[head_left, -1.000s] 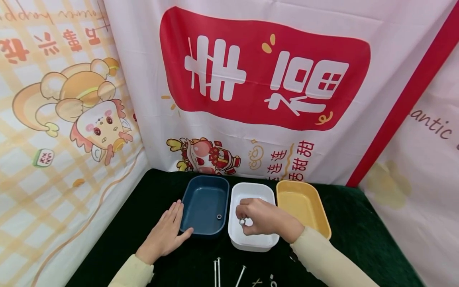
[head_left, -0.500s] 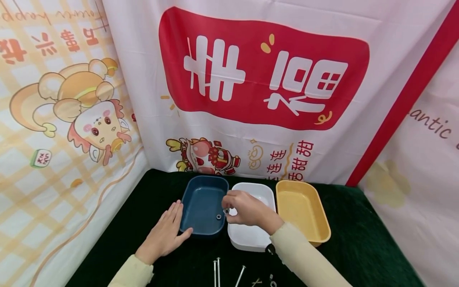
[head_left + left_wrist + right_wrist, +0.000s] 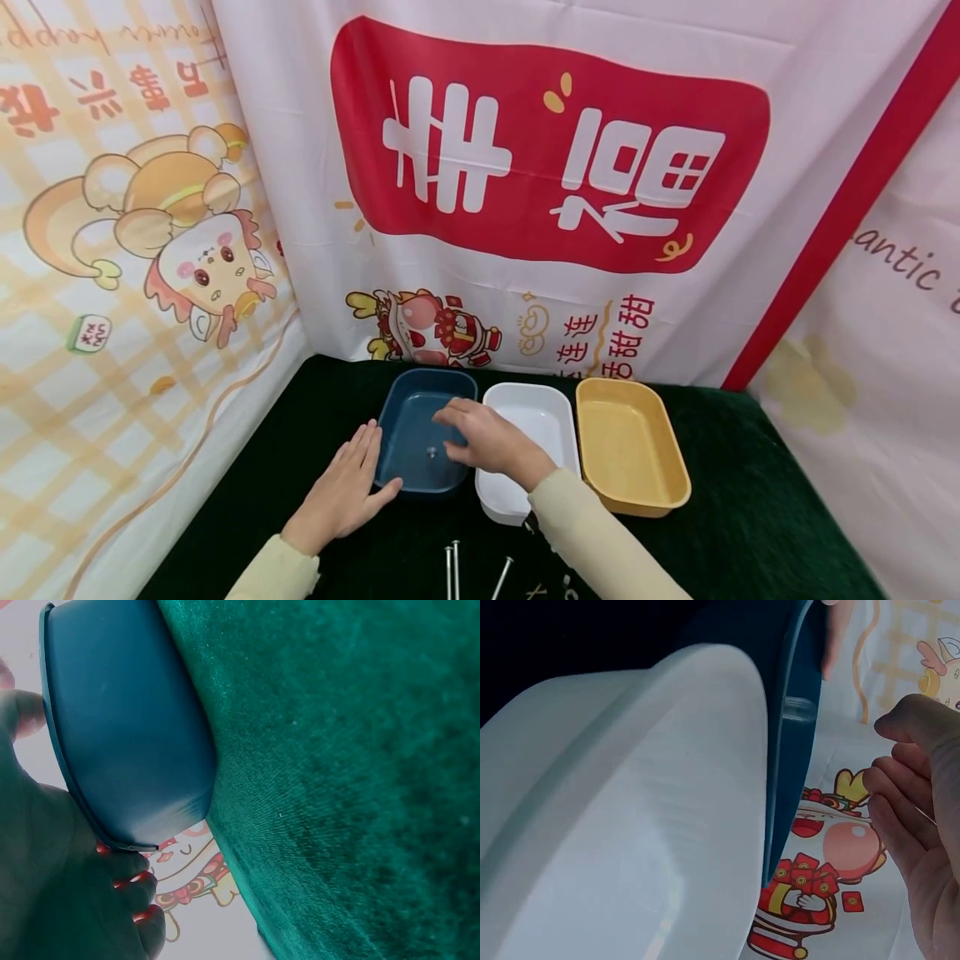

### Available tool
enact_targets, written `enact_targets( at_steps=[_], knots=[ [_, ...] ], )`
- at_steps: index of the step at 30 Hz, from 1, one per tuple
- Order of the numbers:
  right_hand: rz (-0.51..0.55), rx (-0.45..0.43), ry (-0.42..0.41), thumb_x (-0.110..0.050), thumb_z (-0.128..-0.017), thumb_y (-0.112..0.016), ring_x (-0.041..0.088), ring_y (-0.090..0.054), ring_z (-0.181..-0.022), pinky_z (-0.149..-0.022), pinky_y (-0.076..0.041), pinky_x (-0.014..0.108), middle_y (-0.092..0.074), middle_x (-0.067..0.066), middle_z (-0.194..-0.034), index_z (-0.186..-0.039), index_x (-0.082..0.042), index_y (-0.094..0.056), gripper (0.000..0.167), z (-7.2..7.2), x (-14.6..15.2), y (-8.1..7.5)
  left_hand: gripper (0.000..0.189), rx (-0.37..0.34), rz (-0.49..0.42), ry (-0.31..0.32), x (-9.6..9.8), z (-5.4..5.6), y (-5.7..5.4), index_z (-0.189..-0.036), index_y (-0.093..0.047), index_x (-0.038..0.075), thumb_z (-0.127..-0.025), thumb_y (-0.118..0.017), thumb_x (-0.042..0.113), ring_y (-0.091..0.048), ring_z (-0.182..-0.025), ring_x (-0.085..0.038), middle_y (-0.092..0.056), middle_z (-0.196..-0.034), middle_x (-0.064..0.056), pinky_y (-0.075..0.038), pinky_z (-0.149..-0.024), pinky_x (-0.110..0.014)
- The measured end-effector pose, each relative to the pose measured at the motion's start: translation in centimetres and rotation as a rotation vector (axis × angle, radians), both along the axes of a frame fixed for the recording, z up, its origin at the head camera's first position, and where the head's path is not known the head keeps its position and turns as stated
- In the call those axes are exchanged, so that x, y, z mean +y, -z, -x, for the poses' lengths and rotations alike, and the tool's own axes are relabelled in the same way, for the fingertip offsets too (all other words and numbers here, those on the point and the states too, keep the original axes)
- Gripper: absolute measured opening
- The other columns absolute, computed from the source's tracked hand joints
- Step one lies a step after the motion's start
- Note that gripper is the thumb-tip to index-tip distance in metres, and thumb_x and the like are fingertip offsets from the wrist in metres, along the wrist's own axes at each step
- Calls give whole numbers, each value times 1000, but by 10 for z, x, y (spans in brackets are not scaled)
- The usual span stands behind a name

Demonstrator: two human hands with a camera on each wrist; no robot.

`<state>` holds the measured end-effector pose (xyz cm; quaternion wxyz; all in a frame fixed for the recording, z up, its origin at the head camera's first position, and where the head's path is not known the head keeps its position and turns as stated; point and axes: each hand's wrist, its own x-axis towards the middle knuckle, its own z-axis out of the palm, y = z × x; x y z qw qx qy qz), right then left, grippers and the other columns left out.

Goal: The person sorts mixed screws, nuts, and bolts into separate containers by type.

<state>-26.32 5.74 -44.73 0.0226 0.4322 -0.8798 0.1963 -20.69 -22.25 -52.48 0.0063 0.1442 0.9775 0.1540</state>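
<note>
My right hand [image 3: 487, 437] is over the blue box [image 3: 408, 417], near its right rim. In the right wrist view that hand [image 3: 930, 810] has thumb and fingers apart with nothing between them. A small metal nut [image 3: 431, 454], slightly blurred, shows in the blue box left of the thumb; the spot where another nut lay is behind the hand. My left hand [image 3: 345, 483] lies flat with fingers straight against the blue box's left rim. From the left wrist view, the left hand [image 3: 67, 877] touches the rim of the blue box [image 3: 127, 712].
A white box [image 3: 540, 417] stands right of the blue one, and a yellow box [image 3: 633, 442] beyond it. Nearer on the green cloth [image 3: 765, 500] lie several long bolts [image 3: 455, 571], crossed brass-coloured pins [image 3: 536, 592] and small metal rings [image 3: 572, 594]. Printed curtains [image 3: 540, 325] close the back and sides.
My right hand has moved left from the white box to over the blue box and let go of the nut it pinched. The left hand has stayed in place.
</note>
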Motion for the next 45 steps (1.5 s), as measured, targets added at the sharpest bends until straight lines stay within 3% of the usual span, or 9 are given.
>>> enact_targets(
  at_steps=[11, 19, 30, 45],
  knots=[
    [-41, -7, 21, -22, -100, -74, 16, -68, -119, -103, -59, 30, -70, 6, -133, -136, -10, -68, 38, -4, 25, -13, 97, 6, 7, -11, 0, 0, 0, -167, -20, -1, -103, -50, 65, -17, -164, -42, -15, -177, -19, -20, -130, -64],
    [-87, -20, 31, -20, -98, -76, 20, -69, -120, -103, -60, 35, -71, 8, -132, -136, -9, -68, 40, -15, 50, -24, 97, 6, 14, -11, 1, 0, 2, -167, -20, -2, -103, -50, 66, -17, -164, -41, -16, -177, -19, -21, -130, -64],
    [-110, 18, -13, -23, -96, -79, 19, -70, -119, -104, -60, 36, -72, 6, -130, -133, -10, -70, 40, -41, 79, -43, 97, 5, 22, -12, 1, 0, 0, -167, -20, -2, -103, -51, 65, -17, -164, -42, -16, -177, -20, -21, -131, -64],
    [-178, -98, 15, -30, -94, -81, 10, -71, -110, -98, -62, 30, -74, -2, -125, -131, -16, -73, 40, -80, 109, -61, 98, 2, 22, -13, 0, 0, 4, -167, -18, -1, -103, -48, 68, -15, -165, -41, -13, -177, -19, -20, -131, -63]
  ],
)
